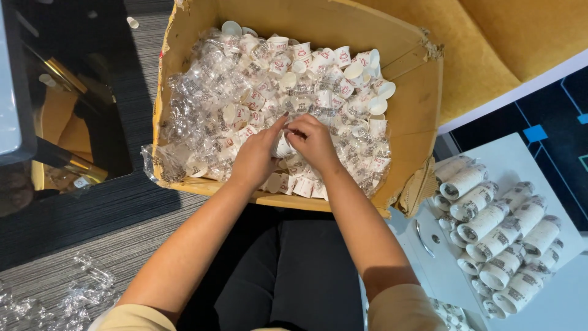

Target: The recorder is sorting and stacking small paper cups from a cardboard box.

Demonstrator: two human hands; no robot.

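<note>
I am looking into a big cardboard box [416, 104] heaped with small paper cups [318, 64] and clear wrappers [196, 116]. My left hand [254, 156] and right hand [313, 141] are meeting mid-box, fingers pinching together on one wrapped cup [283, 147].
</note>
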